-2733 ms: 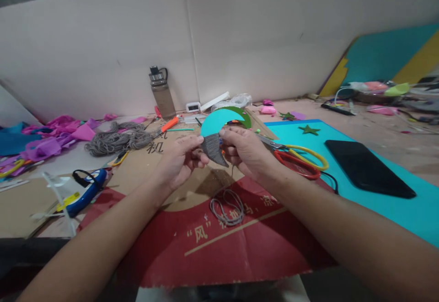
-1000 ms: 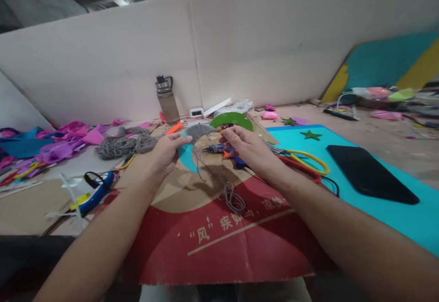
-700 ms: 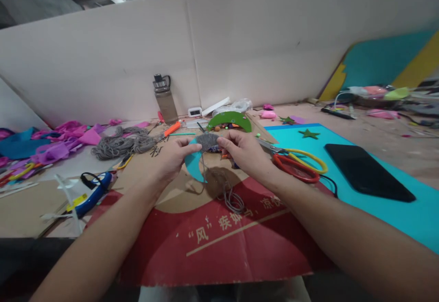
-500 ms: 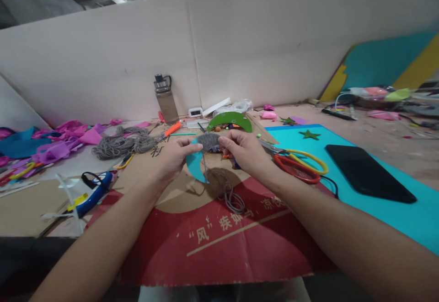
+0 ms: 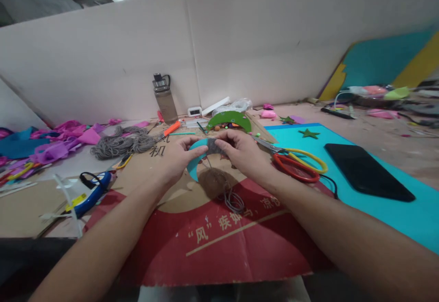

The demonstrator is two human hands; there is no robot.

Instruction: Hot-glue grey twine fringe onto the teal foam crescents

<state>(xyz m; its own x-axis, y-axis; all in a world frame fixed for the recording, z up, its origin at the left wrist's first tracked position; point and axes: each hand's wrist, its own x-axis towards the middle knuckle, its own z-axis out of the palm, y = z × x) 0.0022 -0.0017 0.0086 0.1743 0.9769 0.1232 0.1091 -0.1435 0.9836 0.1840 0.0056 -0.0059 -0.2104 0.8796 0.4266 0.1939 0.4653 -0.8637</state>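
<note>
My left hand (image 5: 176, 159) and my right hand (image 5: 242, 152) together grip a teal crescent-shaped foam piece (image 5: 194, 168) just above the cardboard. Grey yarn (image 5: 214, 146) is wrapped around one end of the crescent, between my fingertips. A loose strand hangs down from it to a small coil of yarn (image 5: 233, 200) lying on the red-printed cardboard sheet (image 5: 219, 242). Both hands pinch the wrapped part, thumbs and fingers closed on it.
A green crescent (image 5: 229, 120) lies just behind my hands. Scissors with red and yellow handles (image 5: 297, 161) and a black phone (image 5: 368, 170) rest on a teal sheet (image 5: 418, 210) at right. A grey yarn bundle (image 5: 120, 140), water bottle (image 5: 164, 98), blue glue gun (image 5: 89, 191) and pink scraps (image 5: 61, 137) sit left.
The crescent was turned over from upright with teal on top to lying lower, with the yarn-wrapped end now up between my fingers. My hands drew closer together and the strand trails downward.
</note>
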